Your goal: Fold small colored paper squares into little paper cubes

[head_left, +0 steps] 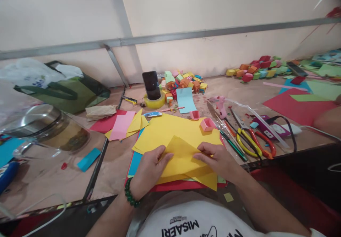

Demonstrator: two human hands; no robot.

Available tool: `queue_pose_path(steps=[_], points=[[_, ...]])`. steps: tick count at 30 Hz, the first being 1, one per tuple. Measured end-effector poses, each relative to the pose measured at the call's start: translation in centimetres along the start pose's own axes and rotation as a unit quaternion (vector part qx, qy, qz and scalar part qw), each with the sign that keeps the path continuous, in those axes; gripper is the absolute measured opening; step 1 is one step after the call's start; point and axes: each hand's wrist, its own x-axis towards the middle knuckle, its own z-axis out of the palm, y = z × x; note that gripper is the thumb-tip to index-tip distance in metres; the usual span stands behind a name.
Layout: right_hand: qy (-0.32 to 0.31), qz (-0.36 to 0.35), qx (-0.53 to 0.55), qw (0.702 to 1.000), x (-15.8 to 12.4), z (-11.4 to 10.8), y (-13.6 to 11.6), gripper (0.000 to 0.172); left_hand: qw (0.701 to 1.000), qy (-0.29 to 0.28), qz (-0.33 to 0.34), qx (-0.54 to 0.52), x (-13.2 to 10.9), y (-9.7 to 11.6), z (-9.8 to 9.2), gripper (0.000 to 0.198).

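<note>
A yellow paper sheet (182,157), folded into a triangle, lies on a stack of yellow, red and blue sheets (160,130) at the table's near edge. My left hand (147,169), with a green bead bracelet at the wrist, pinches the fold's left side. My right hand (217,159) presses on the fold's right side, fingers bent onto the paper. Two small pink paper boxes (207,124) sit just beyond the stack.
Scissors with yellow and red handles (253,141), a pink glue gun (220,105) and pens lie to the right. A phone (151,85) leans in a tape roll, with folded coloured cubes (183,81) behind. A glass pot (45,130) and green bag (64,91) stand at left.
</note>
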Motion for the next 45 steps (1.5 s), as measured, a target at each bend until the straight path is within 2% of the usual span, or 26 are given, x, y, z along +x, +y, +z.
queue_pose_path(steps=[7,13,17,21,29,45], points=[[0.005,0.015,0.011,1.0,-0.3,0.2,0.0,0.036,1.0,-0.019,-0.016,0.02,-0.7,0.6,-0.4,0.035],[0.024,-0.027,-0.033,0.999,-0.4,0.1,-0.1,0.04,0.999,-0.048,-0.01,0.001,-0.7,0.9,-0.8,0.025],[0.023,-0.09,-0.063,0.994,-0.6,0.3,-0.4,0.044,0.996,-0.001,-0.008,-0.087,-0.3,1.2,-1.0,0.037],[0.021,-0.123,-0.073,0.99,-0.9,0.6,-0.4,0.047,0.988,0.017,-0.011,-0.155,0.2,1.8,-1.3,0.021],[0.026,-0.123,-0.089,0.988,-1.0,0.5,-0.4,0.053,0.973,0.011,-0.021,-0.228,0.2,2.1,-1.3,0.024],[0.024,-0.094,-0.089,0.991,-0.6,0.4,-0.6,0.056,0.975,0.001,-0.021,-0.221,0.1,2.3,-1.4,0.024]])
